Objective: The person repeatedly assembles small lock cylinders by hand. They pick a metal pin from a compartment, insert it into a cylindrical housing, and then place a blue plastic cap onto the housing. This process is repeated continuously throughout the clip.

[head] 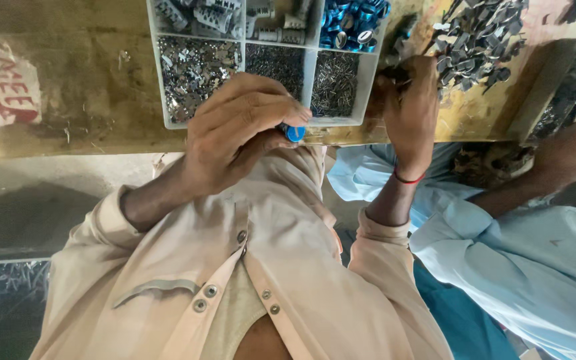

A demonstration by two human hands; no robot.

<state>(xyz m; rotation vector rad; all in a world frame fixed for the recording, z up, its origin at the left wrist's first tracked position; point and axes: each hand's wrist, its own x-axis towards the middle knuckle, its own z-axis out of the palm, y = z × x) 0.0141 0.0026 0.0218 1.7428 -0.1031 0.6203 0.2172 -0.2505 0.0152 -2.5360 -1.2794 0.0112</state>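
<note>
My left hand (238, 130) is curled around a small blue cylindrical part (295, 133), just in front of a white divided tray (157, 73). My right hand (407, 100), with a red thread around its wrist, is at the tray's right edge. Its fingers are pinched on a small dark metal part (395, 72) beside a heap of grey metal pieces (478, 40). Both arms come out of beige shirt sleeves.
The tray's compartments hold tiny shiny metal bits (198, 67), thin pins (335, 83), grey toothed parts (211, 15) and blue caps (351, 20). The wooden bench (68, 73) is worn. A co-worker in a light blue shirt (521, 253) has a hand (571, 153) at the right.
</note>
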